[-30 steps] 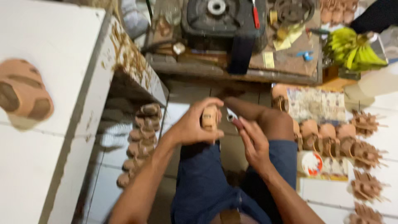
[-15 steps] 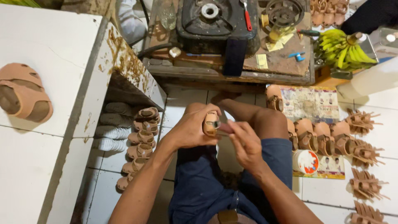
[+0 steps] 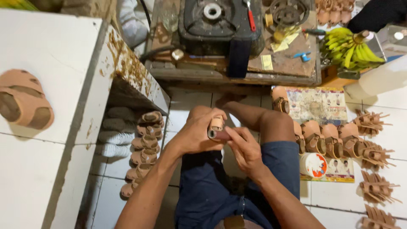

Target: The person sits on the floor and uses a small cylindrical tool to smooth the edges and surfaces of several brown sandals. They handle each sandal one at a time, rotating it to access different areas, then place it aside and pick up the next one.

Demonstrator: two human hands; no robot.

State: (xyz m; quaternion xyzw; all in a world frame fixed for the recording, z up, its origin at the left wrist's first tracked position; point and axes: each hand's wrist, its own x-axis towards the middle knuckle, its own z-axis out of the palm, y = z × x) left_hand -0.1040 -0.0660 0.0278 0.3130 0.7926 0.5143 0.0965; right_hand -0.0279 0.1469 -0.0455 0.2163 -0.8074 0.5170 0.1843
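My left hand is closed around a small tan sandal piece, held above my lap. My right hand meets it from the right and pinches a short dark reddish tool against the piece. Both hands touch each other over my blue shorts; my bent knee rises just right of them. Most of the sandal piece is hidden inside my left fingers.
A white tiled bench at left carries a tan sandal. A column of small sandals lies on the floor below it. More sandals, strap pieces and a round tin lie at right. A dark stove and bananas sit ahead.
My hands have come together: the right hand moved left onto the piece in my left hand. The view has shifted slightly down.
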